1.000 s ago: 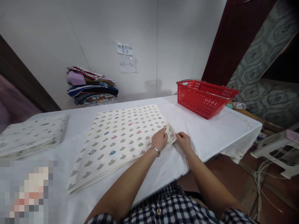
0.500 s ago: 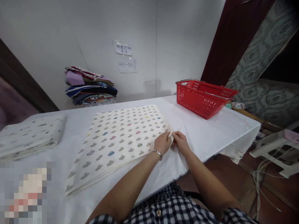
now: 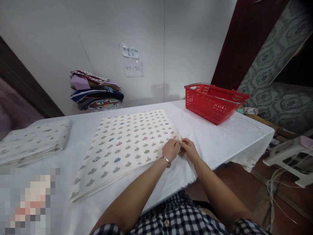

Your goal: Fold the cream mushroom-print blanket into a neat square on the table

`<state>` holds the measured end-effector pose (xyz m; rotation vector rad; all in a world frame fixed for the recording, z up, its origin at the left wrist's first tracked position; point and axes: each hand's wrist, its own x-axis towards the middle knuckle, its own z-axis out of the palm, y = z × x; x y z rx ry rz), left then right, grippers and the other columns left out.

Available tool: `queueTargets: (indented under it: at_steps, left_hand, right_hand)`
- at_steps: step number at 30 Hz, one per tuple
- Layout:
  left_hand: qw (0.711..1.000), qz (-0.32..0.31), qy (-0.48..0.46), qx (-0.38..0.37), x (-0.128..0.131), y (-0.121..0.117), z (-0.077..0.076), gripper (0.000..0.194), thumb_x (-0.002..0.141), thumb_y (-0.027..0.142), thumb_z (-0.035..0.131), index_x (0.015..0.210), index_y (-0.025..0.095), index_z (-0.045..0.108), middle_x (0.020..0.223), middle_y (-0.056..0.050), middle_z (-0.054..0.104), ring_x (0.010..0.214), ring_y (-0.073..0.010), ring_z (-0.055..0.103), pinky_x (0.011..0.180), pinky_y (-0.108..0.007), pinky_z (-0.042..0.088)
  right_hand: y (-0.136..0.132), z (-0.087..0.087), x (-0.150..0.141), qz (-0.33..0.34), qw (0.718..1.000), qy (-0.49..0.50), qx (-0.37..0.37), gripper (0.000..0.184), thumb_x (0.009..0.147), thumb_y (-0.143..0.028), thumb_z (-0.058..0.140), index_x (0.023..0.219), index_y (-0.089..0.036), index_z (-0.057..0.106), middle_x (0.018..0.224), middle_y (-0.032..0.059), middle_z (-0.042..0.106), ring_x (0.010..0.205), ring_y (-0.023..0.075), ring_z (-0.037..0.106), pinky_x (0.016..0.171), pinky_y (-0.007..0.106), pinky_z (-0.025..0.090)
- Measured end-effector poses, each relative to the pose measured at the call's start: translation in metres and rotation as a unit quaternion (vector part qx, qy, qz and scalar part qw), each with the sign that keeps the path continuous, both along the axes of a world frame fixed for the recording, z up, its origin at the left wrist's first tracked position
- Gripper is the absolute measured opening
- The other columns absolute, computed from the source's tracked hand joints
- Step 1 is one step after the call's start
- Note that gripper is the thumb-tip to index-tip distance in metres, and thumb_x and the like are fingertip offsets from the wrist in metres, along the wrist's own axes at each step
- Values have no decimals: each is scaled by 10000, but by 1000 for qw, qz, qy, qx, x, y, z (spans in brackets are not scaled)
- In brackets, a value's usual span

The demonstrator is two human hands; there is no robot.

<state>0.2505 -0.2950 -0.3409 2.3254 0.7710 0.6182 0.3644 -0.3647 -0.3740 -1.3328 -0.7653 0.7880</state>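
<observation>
A folded white cloth [image 3: 132, 147] printed with grey shapes and a few coloured mushroom-like figures lies flat in front of me. My left hand [image 3: 171, 149], with a bracelet at the wrist, pinches the cloth's near right corner. Right beside it, my right hand [image 3: 188, 149] has its fingers closed on the same corner, the fingertips of both hands almost touching. The bit of fabric between the fingers is mostly hidden.
The table [image 3: 207, 140] has a white cover. A red plastic basket [image 3: 207, 103] stands at the back right, a stack of folded fabrics [image 3: 97, 93] at the back left. Another folded patterned cloth [image 3: 34, 140] lies at left. A white stool [image 3: 286, 156] is beyond the table's right end.
Both hands stay at the cloth's corner. The small fold that stuck up between the fingers now sits lower. The view has shifted slightly.
</observation>
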Motion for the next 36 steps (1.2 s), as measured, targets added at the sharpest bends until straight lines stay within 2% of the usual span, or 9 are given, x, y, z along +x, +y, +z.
queueTargets:
  at_steps: [7,12,16,20,23,27,31,36]
  left_hand:
    - [998,47,-16,-31,1,9,6,275,854,240,395,829,200,665,884,-38,661,856,-165,576,780,-276,417]
    - [998,39,-14,-47,0,5,6,188,810,295,503,885,211,654,907,-24,655,808,-150,582,753,-262,427]
    - [997,45,-1,-58,-1,5,5,167,792,243,524,899,204,647,907,-23,660,804,-147,582,746,-257,426]
    - [996,81,-10,-36,-4,16,16,171,826,231,471,863,204,635,893,-18,659,809,-150,577,748,-262,417]
    - [994,105,-16,31,-6,22,25,204,865,260,423,921,218,615,945,-22,634,848,-151,568,748,-263,408]
    - [991,31,47,123,-4,12,21,224,887,272,392,887,226,612,923,-25,613,889,-162,552,746,-268,398]
    - [988,1,78,131,1,-2,9,261,908,255,349,886,219,606,923,-28,605,890,-155,547,753,-264,398]
    - [987,-19,87,135,2,-3,6,261,909,260,348,893,210,603,932,-40,596,899,-166,546,766,-277,401]
  right_hand:
    - [1,0,0,12,999,40,-1,338,690,-452,665,841,-188,517,472,-33,584,381,101,486,380,198,346]
    - [1,-1,2,9,999,52,5,318,678,-421,673,833,-184,527,467,-33,582,381,93,477,388,195,356]
    - [1,1,2,9,999,44,4,325,675,-426,668,836,-173,545,465,-32,577,379,89,468,395,199,363]
    - [-1,6,0,1,999,48,4,331,676,-429,663,845,-163,562,464,-35,567,383,82,453,393,196,344]
    - [-2,8,-1,-2,998,66,12,320,671,-423,669,835,-167,567,463,-41,555,397,85,451,398,198,338]
    - [-1,7,-1,-4,997,76,19,326,668,-426,672,839,-169,565,474,-42,548,401,89,448,399,206,336]
    - [-4,7,0,0,998,62,6,309,690,-428,655,831,-171,557,480,-38,551,400,84,444,403,198,332]
    - [-5,5,2,-13,997,69,14,259,690,-386,655,801,-171,563,469,-40,541,402,83,452,399,190,332]
